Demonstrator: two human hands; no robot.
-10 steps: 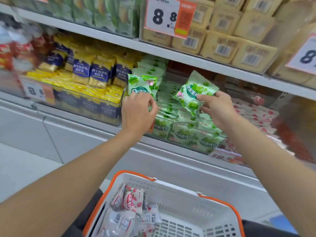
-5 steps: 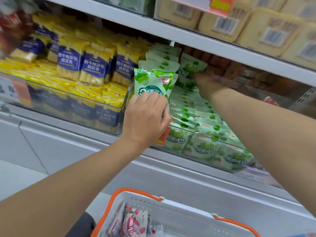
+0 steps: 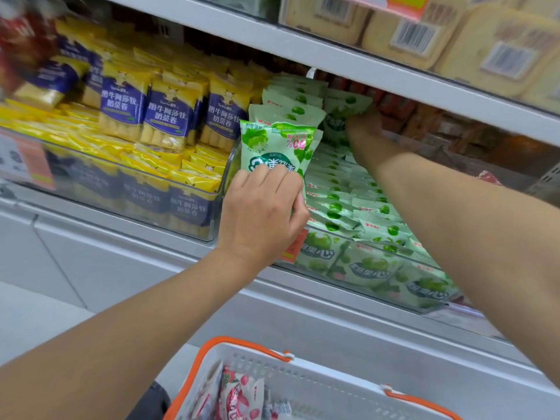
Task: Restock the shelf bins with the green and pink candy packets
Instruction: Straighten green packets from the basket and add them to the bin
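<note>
Yellow-and-blue packets are stacked in the left bin. One green packet is held upright, print upside down, at the front left corner of the green bin. The left hand has its fingers curled round the packet's lower edge. Pink packets are seen in the basket below. The right hand is placed deep at the back of the green bin, against an upright rear packet. Its fingers are blurred and the grip cannot be told.

Packet sits in front of the candy bin, roll bin to its left, basket down below.
</note>
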